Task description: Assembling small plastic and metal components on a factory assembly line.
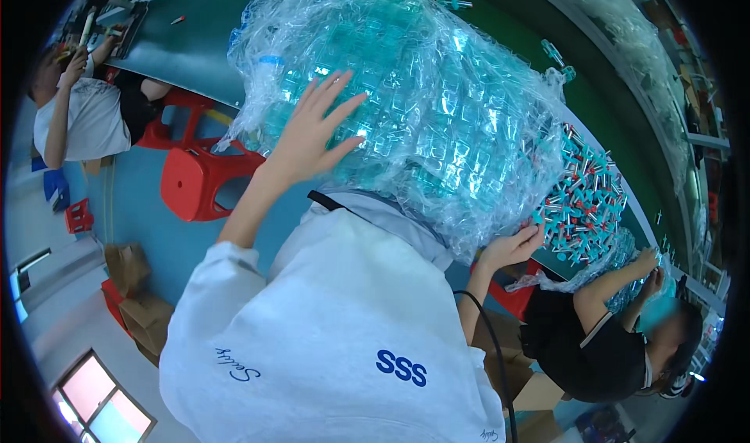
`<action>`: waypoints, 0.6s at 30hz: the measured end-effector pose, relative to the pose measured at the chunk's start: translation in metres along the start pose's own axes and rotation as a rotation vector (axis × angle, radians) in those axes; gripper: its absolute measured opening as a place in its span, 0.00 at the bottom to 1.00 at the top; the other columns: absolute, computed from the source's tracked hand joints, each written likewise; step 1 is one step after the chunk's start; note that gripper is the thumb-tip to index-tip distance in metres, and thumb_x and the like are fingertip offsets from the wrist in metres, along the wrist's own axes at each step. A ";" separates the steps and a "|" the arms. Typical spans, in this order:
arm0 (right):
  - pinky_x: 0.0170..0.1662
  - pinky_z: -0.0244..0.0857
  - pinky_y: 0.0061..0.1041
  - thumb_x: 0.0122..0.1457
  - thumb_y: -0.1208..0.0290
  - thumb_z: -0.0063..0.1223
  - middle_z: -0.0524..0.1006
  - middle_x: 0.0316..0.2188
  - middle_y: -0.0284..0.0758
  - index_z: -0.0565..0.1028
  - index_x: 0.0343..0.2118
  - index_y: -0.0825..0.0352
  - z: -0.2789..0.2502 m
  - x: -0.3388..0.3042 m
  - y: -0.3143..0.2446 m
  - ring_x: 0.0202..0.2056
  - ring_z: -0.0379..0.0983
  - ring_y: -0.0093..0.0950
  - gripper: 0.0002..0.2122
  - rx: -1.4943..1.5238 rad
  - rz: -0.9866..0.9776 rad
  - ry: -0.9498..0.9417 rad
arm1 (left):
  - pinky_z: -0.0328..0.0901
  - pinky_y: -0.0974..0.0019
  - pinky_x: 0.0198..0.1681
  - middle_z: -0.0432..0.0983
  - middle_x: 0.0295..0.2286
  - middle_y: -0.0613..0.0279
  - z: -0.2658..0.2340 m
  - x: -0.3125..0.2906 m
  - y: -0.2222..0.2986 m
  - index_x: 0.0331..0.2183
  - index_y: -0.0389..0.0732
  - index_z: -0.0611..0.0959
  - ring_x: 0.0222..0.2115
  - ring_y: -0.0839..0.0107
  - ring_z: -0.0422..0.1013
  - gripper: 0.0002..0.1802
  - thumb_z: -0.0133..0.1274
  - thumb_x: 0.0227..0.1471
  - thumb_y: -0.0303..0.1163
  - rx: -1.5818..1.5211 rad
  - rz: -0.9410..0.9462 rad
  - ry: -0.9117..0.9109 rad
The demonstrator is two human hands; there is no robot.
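A large clear plastic bag (406, 107) full of teal, see-through plastic parts lies across the table in front of me. My left hand (316, 130) is over its left side, fingers spread and holding nothing; whether it touches the film I cannot tell. At the bag's lower right corner is my right hand (512, 248), its fingers drawn together beside the film. What they hold, if anything, is too small to make out. Just beyond those fingertips spreads a heap of small teal, red and metallic pieces (582, 201).
Red stools (191, 181) stand on the blue floor to the left. A seated person (86, 123) is at the far left, and another person in black (601, 334) works at the right. Loose teal parts (553, 52) lie on the green table (187, 48). Cardboard boxes (144, 318) are lower left.
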State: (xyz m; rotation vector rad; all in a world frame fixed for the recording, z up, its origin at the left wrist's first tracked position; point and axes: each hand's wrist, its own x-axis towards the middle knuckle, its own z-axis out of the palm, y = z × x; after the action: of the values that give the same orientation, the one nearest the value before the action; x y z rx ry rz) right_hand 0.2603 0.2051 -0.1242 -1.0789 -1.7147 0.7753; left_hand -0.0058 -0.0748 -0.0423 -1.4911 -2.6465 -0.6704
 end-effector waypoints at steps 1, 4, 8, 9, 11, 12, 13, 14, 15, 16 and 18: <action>0.44 0.64 0.26 0.71 0.71 0.36 0.68 0.47 0.39 0.72 0.54 0.73 0.001 -0.003 0.009 0.39 0.69 0.26 0.16 0.003 -0.053 0.037 | 0.47 0.45 0.67 0.61 0.62 0.52 -0.005 -0.009 0.001 0.59 0.48 0.72 0.63 0.50 0.56 0.34 0.61 0.52 0.40 -0.027 -0.067 -0.003; 0.44 0.64 0.24 0.71 0.71 0.37 0.72 0.46 0.39 0.72 0.53 0.75 0.006 0.001 0.002 0.39 0.70 0.26 0.16 0.019 -0.041 0.039 | 0.48 0.45 0.67 0.58 0.63 0.53 -0.015 -0.040 0.003 0.59 0.48 0.72 0.64 0.51 0.55 0.35 0.62 0.49 0.35 -0.096 -0.101 -0.110; 0.43 0.65 0.22 0.70 0.70 0.41 0.76 0.41 0.37 0.73 0.52 0.75 -0.001 0.008 0.006 0.38 0.71 0.23 0.16 0.099 0.104 0.048 | 0.51 0.45 0.66 0.62 0.60 0.54 -0.020 -0.045 0.011 0.58 0.47 0.73 0.61 0.50 0.59 0.36 0.61 0.45 0.30 -0.080 -0.135 -0.089; 0.43 0.65 0.22 0.70 0.70 0.41 0.76 0.41 0.37 0.73 0.52 0.75 -0.003 0.010 0.009 0.38 0.71 0.23 0.16 0.095 0.108 0.045 | 0.52 0.45 0.65 0.64 0.58 0.54 -0.020 -0.039 0.014 0.57 0.47 0.73 0.59 0.50 0.60 0.36 0.61 0.44 0.29 -0.048 -0.129 -0.072; 0.40 0.68 0.22 0.69 0.73 0.41 0.77 0.40 0.37 0.74 0.50 0.76 -0.004 0.014 0.015 0.37 0.72 0.23 0.14 0.159 0.092 0.042 | 0.54 0.45 0.64 0.66 0.55 0.54 -0.020 -0.035 0.012 0.57 0.46 0.74 0.57 0.50 0.62 0.36 0.60 0.42 0.28 -0.020 -0.118 -0.060; 0.40 0.68 0.22 0.69 0.73 0.41 0.77 0.40 0.37 0.74 0.50 0.76 -0.005 0.015 0.018 0.37 0.72 0.23 0.14 0.154 0.095 0.045 | 0.55 0.46 0.63 0.67 0.54 0.55 -0.020 -0.034 0.008 0.56 0.46 0.74 0.56 0.50 0.63 0.36 0.62 0.41 0.29 -0.013 -0.081 -0.071; 0.40 0.68 0.21 0.69 0.73 0.42 0.77 0.39 0.37 0.74 0.50 0.76 -0.006 0.015 0.021 0.36 0.72 0.23 0.14 0.144 0.077 0.038 | 0.57 0.47 0.63 0.68 0.52 0.55 -0.020 -0.035 0.006 0.55 0.46 0.74 0.54 0.49 0.64 0.37 0.63 0.39 0.29 -0.006 -0.043 -0.081; 0.39 0.68 0.20 0.69 0.74 0.42 0.76 0.39 0.37 0.74 0.50 0.77 -0.006 0.014 0.021 0.35 0.72 0.22 0.13 0.134 0.061 0.031 | 0.57 0.47 0.63 0.68 0.52 0.55 -0.021 -0.036 0.005 0.55 0.46 0.74 0.54 0.49 0.64 0.37 0.63 0.39 0.29 -0.009 -0.038 -0.086; 0.39 0.68 0.20 0.69 0.74 0.42 0.76 0.39 0.37 0.74 0.50 0.77 -0.005 0.013 0.022 0.35 0.72 0.22 0.13 0.130 0.065 0.036 | 0.59 0.49 0.59 0.68 0.50 0.56 -0.021 -0.037 0.004 0.51 0.45 0.75 0.53 0.50 0.64 0.34 0.65 0.38 0.30 -0.039 -0.049 -0.092; 0.38 0.68 0.21 0.69 0.74 0.42 0.76 0.38 0.36 0.74 0.50 0.77 -0.004 0.013 0.021 0.34 0.72 0.22 0.13 0.113 0.029 0.039 | 0.62 0.50 0.56 0.69 0.48 0.56 -0.022 -0.036 0.003 0.47 0.44 0.76 0.52 0.51 0.65 0.31 0.67 0.37 0.30 -0.068 -0.060 -0.098; 0.38 0.68 0.20 0.69 0.75 0.42 0.75 0.36 0.36 0.74 0.49 0.77 -0.003 0.012 0.024 0.33 0.71 0.22 0.13 0.101 -0.034 0.053 | 0.63 0.53 0.52 0.69 0.45 0.57 -0.030 -0.026 0.007 0.42 0.43 0.76 0.49 0.53 0.66 0.28 0.69 0.36 0.31 -0.072 -0.060 -0.093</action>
State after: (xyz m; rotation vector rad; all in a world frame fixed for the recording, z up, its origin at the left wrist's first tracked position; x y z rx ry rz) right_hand 0.2683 0.2254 -0.1389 -0.9907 -1.6282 0.7968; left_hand 0.0088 -0.1043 -0.0186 -1.5008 -2.7751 -0.7247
